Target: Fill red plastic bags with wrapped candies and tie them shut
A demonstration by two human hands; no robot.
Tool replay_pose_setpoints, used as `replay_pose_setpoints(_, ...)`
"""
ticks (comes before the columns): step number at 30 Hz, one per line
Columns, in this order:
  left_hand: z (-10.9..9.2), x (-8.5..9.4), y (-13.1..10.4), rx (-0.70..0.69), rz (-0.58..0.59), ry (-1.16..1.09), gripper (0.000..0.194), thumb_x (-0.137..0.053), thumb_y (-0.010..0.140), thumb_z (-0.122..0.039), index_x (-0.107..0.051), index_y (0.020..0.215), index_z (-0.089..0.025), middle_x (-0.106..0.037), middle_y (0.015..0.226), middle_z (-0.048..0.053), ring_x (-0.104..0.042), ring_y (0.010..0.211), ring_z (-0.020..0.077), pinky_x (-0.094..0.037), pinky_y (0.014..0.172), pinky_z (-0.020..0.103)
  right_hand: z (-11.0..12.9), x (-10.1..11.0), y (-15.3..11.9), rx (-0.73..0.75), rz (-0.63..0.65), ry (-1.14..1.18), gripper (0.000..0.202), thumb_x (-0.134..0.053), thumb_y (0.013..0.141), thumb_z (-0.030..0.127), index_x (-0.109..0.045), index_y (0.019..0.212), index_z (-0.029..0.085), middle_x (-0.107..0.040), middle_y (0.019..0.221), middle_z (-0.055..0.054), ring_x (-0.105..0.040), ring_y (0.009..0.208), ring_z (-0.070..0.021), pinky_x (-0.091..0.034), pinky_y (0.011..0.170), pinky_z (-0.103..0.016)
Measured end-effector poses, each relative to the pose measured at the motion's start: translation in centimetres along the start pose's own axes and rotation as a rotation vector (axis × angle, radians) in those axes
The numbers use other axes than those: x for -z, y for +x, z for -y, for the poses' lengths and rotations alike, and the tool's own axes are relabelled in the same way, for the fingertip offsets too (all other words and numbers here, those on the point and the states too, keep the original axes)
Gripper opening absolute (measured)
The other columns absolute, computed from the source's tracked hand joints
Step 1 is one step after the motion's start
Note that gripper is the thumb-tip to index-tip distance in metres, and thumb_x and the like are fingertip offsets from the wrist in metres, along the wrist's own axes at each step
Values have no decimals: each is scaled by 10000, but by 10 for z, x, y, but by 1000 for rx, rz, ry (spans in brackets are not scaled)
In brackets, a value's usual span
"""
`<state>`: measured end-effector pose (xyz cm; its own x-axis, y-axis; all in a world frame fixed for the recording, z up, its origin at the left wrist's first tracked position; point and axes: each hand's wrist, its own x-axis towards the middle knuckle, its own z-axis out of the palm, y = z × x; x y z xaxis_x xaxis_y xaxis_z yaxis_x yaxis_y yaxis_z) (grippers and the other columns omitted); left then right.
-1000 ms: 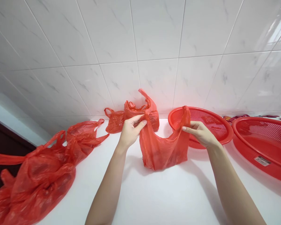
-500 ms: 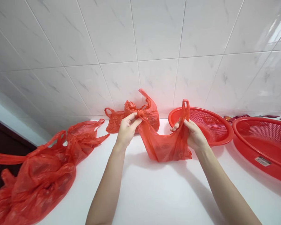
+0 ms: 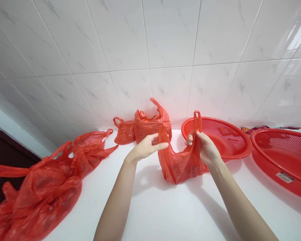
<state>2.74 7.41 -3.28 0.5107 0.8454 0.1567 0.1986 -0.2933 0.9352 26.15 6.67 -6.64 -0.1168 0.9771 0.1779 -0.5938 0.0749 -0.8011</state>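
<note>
Between my hands hangs a thin red plastic bag point(image 3: 179, 165), its two handles pulled upward and its bottom close to the white tabletop point(image 3: 160, 214). My right hand point(image 3: 207, 147) grips the right handle, whose loop sticks up above the fingers. At the left handle, my left hand point(image 3: 150, 145) has its thumb in front and its fingers partly behind the plastic, closed on it. Just beyond my left hand stands a filled red bag point(image 3: 150, 129), with a smaller red bag point(image 3: 124, 132) beside it. The contents of the bags are hidden.
A heap of red plastic bags point(image 3: 47, 190) lies along the left side. To the right are a red perforated basket point(image 3: 223, 137) and a larger red basket point(image 3: 286, 160) with a label. A white tiled wall point(image 3: 170, 80) closes off the back.
My left hand has moved right, toward my right hand, and its pinch has loosened into a flatter hold. The bag's handles are closer together and the bag sags more.
</note>
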Motion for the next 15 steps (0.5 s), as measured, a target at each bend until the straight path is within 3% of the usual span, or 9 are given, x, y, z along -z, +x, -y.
replay_pose_setpoints(3,-1,0,-1,-16,-41,8,289,-685,865,-428,-752,993,-178,-747,1033,87,-670,1025,259,-520,905,375,1,-1,-1,17,-6,-41,272,-786,758,413,-606,683,224,-589,625,17,-532,566,-138,-496,603,-278)
replay_pose_setpoints(9,0,5,-8,-11,-253,104,282,-714,828,-447,-736,763,-173,-692,739,26,-638,716,202,-527,673,315,4,-4,-3,25,-3,-52,267,-771,785,410,-611,688,219,-589,625,14,-524,566,-133,-493,593,-269)
replay_pose_setpoints(12,-2,4,-10,-45,-287,74,275,-744,798,-451,-752,783,-176,-700,752,31,-655,738,212,-566,701,329,5,-5,-4,31,-1,-46,252,-777,779,391,-627,679,216,-598,620,14,-519,565,-127,-492,600,-260)
replay_pose_setpoints(15,-4,1,-8,-53,-265,3,305,-748,800,-450,-771,916,-169,-740,883,62,-694,845,237,-591,842,397,6,-6,-6,42,6,-72,252,-766,791,394,-628,678,216,-597,617,14,-518,563,-128,-491,606,-263)
